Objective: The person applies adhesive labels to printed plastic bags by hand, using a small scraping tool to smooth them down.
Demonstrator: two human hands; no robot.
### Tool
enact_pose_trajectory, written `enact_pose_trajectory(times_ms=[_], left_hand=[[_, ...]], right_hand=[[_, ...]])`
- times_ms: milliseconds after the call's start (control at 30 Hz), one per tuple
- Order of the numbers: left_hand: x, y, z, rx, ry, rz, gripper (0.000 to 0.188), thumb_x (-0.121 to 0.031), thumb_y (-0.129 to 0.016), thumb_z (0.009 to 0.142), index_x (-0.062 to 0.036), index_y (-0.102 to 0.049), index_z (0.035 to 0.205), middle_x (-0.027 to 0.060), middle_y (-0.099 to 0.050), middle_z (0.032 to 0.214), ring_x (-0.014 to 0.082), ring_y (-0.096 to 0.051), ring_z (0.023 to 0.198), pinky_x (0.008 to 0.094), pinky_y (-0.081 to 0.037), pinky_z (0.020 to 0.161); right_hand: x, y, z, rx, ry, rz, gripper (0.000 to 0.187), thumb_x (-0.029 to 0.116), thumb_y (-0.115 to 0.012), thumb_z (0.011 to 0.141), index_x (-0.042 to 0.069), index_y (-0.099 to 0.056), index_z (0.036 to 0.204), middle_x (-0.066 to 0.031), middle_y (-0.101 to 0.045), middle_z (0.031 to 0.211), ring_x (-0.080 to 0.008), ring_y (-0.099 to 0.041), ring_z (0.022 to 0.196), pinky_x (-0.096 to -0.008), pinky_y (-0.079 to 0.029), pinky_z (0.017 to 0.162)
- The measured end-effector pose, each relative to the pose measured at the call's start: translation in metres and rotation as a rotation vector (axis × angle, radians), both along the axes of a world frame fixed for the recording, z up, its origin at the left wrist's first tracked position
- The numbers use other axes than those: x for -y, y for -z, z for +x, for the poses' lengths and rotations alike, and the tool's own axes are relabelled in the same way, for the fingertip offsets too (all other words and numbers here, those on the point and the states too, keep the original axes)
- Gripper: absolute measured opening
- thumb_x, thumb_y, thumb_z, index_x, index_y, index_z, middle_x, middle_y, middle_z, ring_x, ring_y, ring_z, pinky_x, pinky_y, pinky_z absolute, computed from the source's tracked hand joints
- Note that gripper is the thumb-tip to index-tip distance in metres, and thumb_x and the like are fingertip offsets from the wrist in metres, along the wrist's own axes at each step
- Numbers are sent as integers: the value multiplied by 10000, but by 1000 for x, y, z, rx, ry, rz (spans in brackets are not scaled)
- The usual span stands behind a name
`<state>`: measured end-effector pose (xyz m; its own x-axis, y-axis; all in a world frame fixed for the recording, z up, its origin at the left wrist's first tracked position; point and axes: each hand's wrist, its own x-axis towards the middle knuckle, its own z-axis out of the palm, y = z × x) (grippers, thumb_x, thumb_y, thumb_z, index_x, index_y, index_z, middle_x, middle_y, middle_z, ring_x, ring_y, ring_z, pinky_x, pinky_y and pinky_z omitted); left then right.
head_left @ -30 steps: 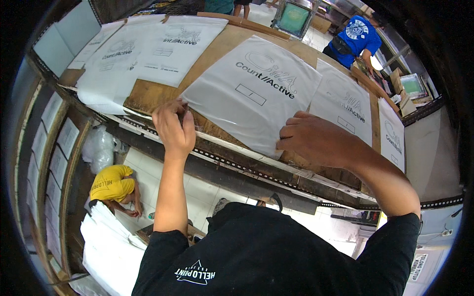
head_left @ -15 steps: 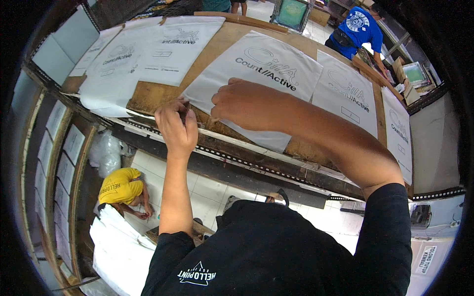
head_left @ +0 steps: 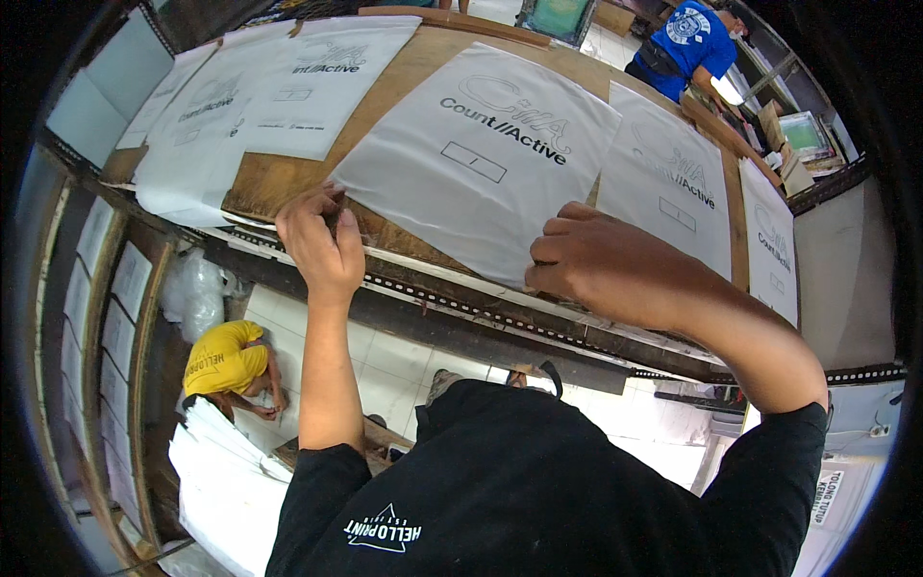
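Observation:
A white, slightly see-through plastic sheet (head_left: 423, 163) with dark print and an outlined box lies on the wooden board in front of me. At its near left corner, my left hand (head_left: 325, 240) is closed with curled fingers; the fingertips are partly hidden. My right hand (head_left: 606, 255) is closed at the sheet's near right corner, knuckles up, and its fingertips are hidden under it. Between the hands the sheet lies nearly flat with light creases. Right beside it is a similar printed sheet (head_left: 663, 173), partly behind my right hand.
More printed sheets (head_left: 312, 91) lie at the board's left, another (head_left: 769, 231) at its far right. A perforated metal rail (head_left: 461, 313) edges the table. One person in yellow (head_left: 226, 356) crouches at lower left; another in blue (head_left: 687, 48) works at the far right. Shelves (head_left: 106, 365) stand left.
My right hand has moved right and nearer, from over the sheet's near left part to its near right corner, uncovering the printed box. The left hand stays at the left corner.

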<state>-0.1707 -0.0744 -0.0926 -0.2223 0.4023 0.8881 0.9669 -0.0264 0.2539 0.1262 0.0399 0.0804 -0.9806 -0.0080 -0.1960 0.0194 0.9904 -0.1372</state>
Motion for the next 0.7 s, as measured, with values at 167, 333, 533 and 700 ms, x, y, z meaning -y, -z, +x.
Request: enact_pose_trajectory(times_ms=[167, 333, 533, 700], left_hand=[[2, -2, 0, 41, -8, -17, 192, -144, -603, 881, -11, -559, 1013, 159, -678, 1077, 320, -609, 993, 448, -370, 965], [5, -4, 0, 24, 9, -3, 190, -106, -610, 850, -15, -548, 1005, 162, -675, 1076, 320, -608, 995, 457, -365, 966], [0, -5, 1, 16, 23, 34, 184, -112, -608, 842, -23, -545, 991, 152, -673, 1040, 323, -607, 962, 461, -367, 943], [-3, 2, 0, 12, -5, 54, 175, -159, -593, 855, -28, -550, 964, 143, -672, 1012, 319, -606, 909, 454, -372, 907]], right_hand=[[0, -12, 0, 132, -14, 51, 191, 3, -662, 793, 54, -738, 961, -90, -650, 880, -232, -640, 979, -383, -456, 1009], [-31, -1, -33, -100, -29, 17, 145, 48, -646, 868, 67, -751, 967, -115, -689, 891, -276, -664, 935, -417, -500, 938], [-56, 28, -154, -409, -92, 83, 127, 83, -646, 887, 57, -745, 962, -131, -701, 909, -329, -666, 937, -430, -519, 892], [-62, 42, -211, -477, -131, 163, 171, 16, -627, 827, 65, -746, 940, -136, -715, 924, -339, -679, 943, -450, -533, 840]])
